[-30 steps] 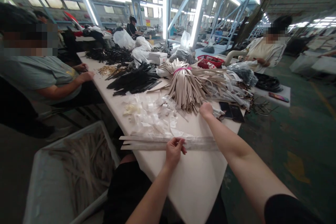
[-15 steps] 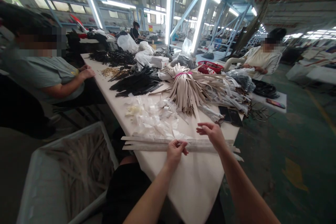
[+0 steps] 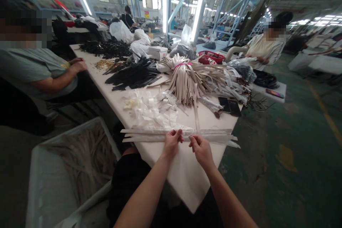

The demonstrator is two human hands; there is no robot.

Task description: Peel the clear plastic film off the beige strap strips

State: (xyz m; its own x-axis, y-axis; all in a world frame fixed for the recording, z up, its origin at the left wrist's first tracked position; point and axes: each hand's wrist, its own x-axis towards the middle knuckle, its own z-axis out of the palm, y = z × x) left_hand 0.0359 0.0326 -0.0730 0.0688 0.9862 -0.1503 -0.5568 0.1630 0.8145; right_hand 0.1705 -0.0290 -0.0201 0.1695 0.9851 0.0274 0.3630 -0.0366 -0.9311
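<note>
Several long pale strips (image 3: 144, 138) lie side by side across the near part of the white table (image 3: 184, 185). Over them is my left hand (image 3: 174, 141), its fingers pinched together; what they hold, if anything, is too small to tell. Close to its right, my right hand (image 3: 200, 148) is also closed in a pinch, on something I cannot make out. One thin beige strip (image 3: 197, 115) runs from the bundle down toward my right hand. Behind lies the bundle of beige strips (image 3: 183, 82), tied with a pink band, beside crumpled translucent film (image 3: 152, 108).
Black strips (image 3: 135, 73) and a red basket (image 3: 211, 57) stand farther back. Phones (image 3: 229, 107) lie at the right edge. A crate (image 3: 40, 178) of strips is at the lower left. One person sits at left, another at right.
My right hand has moved down and left, close to my left hand, and its spread fingers have closed. The thin beige strip now shows between the bundle and the long strips. The view has shifted slightly.
</note>
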